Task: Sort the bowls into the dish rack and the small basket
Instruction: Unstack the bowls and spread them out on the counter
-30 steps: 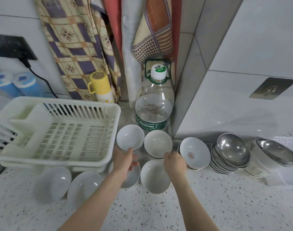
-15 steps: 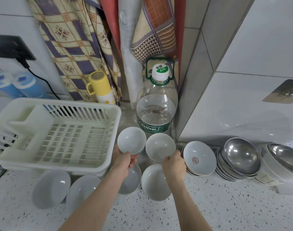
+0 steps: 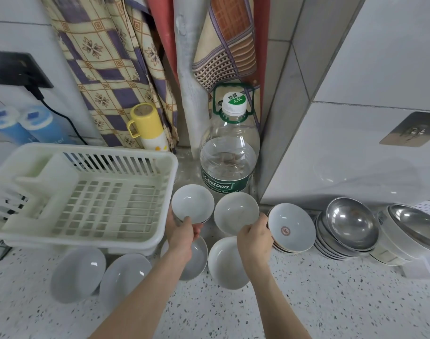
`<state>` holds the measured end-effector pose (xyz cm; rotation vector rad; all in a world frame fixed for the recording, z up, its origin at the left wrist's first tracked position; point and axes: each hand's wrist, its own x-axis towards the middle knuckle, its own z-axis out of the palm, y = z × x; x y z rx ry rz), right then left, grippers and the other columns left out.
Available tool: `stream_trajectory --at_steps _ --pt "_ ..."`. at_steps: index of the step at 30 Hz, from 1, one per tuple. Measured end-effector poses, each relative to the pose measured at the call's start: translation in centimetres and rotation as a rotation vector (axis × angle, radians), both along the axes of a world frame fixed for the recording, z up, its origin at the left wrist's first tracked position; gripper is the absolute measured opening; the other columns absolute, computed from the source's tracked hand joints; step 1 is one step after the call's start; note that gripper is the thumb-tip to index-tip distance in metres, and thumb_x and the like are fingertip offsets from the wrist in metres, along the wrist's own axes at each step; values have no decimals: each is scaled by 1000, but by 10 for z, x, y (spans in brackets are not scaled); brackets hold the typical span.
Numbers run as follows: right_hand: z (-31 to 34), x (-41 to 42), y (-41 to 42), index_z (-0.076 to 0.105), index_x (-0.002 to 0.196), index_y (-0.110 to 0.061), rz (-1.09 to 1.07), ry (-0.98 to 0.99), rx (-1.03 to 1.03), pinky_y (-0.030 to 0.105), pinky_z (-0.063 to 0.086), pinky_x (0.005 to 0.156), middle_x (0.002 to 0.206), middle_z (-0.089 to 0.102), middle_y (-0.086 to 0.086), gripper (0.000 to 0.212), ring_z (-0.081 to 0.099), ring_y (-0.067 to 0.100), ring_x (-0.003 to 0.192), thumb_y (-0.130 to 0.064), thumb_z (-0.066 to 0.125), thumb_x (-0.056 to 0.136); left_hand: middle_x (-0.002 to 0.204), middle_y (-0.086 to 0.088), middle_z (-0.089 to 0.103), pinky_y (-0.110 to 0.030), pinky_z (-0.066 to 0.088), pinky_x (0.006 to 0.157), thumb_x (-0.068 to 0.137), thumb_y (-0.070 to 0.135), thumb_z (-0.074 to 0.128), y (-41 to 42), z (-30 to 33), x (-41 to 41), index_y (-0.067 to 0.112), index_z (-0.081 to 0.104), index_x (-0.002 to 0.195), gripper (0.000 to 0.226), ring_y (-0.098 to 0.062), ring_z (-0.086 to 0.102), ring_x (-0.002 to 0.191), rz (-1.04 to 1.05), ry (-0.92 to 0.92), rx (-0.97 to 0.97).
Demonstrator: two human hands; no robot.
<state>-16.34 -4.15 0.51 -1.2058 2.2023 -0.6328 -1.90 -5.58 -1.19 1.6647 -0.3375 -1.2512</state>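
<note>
My left hand (image 3: 182, 237) grips the near rim of a small white bowl (image 3: 193, 203) beside the cream dish rack (image 3: 135, 241). My right hand (image 3: 255, 241) holds the near rim of a second white bowl (image 3: 234, 211). Below the hands lie two more white bowls (image 3: 199, 261) (image 3: 227, 264). Two pale bowls (image 3: 78, 274) (image 3: 124, 277) sit in front of the rack. A stack of white bowls with a red mark (image 3: 292, 227) leans at the right, then steel bowls (image 3: 350, 223) (image 3: 414, 227). A white basket (image 3: 429, 206) shows at the far right edge.
A large water bottle (image 3: 229, 152) stands behind the bowls in the wall corner. A yellow flask (image 3: 149, 127) stands behind the rack, under hanging cloths (image 3: 116, 59). A plug and cable (image 3: 37, 94) run down the left wall. The speckled counter (image 3: 331, 302) spreads in front.
Both hands moved forward from the nearer pair of bowls and took hold of the rims of the two farther bowls. The view shifted slightly right.
</note>
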Motion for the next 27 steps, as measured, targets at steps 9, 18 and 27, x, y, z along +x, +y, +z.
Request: stream_trajectory --at_steps 9,18,27 --pt "17 -11 31 46 128 -9 -104 -157 -141 33 39 63 93 66 17 38 55 34 79 -4 38 91 76 -21 65 -22 44 41 94 -6 38 19 19 -6 39 36 140 64 -14 55 45 -63 25 -100" --pt "31 -28 92 56 111 -23 -220 -472 -322 17 42 43 61 62 1 32 57 -1 50 -6 40 90 56 -9 66 -22 44 41 94 -4 42 78 33 3 41 36 141 65 -13 54 43 -229 48 -148" --pt "26 -22 166 49 134 -17 -168 -337 -285 27 42 46 64 65 9 40 58 15 56 -9 42 95 60 -14 68 -28 45 45 96 -3 40 177 19 51 48 33 142 69 -16 57 48 -411 -13 -106"
